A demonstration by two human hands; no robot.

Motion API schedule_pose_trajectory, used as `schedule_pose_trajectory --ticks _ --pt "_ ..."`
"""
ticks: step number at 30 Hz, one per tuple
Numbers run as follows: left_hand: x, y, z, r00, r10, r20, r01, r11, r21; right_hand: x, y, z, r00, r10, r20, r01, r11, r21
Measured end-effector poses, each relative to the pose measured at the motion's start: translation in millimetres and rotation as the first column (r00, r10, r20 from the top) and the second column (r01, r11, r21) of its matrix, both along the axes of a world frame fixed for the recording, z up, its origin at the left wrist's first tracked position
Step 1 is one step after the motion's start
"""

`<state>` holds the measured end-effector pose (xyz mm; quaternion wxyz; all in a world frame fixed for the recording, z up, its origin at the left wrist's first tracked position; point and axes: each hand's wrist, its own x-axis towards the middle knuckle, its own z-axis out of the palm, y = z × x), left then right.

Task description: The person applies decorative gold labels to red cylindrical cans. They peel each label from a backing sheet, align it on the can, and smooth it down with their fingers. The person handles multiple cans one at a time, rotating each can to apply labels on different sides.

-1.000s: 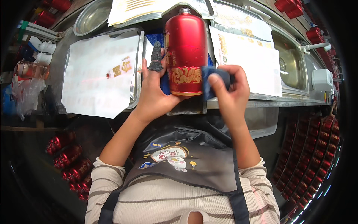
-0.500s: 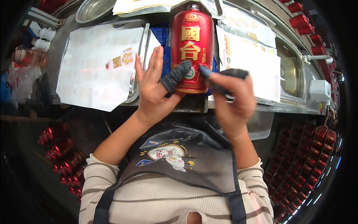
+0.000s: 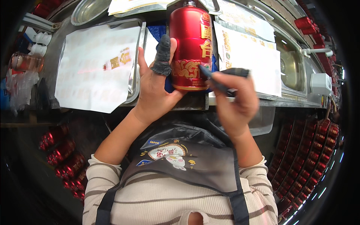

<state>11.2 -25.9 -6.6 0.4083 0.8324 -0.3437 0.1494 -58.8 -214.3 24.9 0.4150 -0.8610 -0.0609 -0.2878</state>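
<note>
A red bottle (image 3: pixel 183 41) with raised gold lettering and a gold relief band lies on its back on the work surface, its neck at the far end. Beside its left side is my left hand (image 3: pixel 153 82), fingers stretched up and apart, one wrapped in dark grey tape. The thumb of that hand touches the bottle's base. My right hand (image 3: pixel 238 93) is closed around a dark, slim hand tool (image 3: pixel 221 83) with a bluish tip. That tip meets the lower right of the bottle; the tool's exact kind cannot be made out. Blue cloth (image 3: pixel 156 33) shows under the bottle.
White sheets with gold stickers lie at left (image 3: pixel 86 48) and right (image 3: pixel 258 63), on metal trays. A sink (image 3: pixel 290 67) with a white tap stands far right. Many red bottles (image 3: pixel 305 161) are racked below right, others (image 3: pixel 63 152) below left. A metal bowl (image 3: pixel 90 11) sits far left.
The bottle has rolled to the right, so its lettering now sits near its right edge and the gold relief shows. My left fingers have come off its front to its left side.
</note>
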Motion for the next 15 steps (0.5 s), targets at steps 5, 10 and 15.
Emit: schedule_pose_trajectory --ticks 5,10,15 --pt "13 -1 14 0.991 -0.128 0.042 0.126 0.991 0.050 -8 12 6 0.996 -0.017 0.083 0.008 0.994 0.111" --pt "12 -15 9 0.999 -0.049 0.001 0.049 0.996 0.075 -7 10 13 0.979 0.194 0.059 -0.193 0.981 -0.024" --pt "19 -13 -3 0.997 -0.076 -0.026 0.077 0.996 0.039 15 26 3 0.922 0.171 0.348 -0.093 0.969 -0.230"
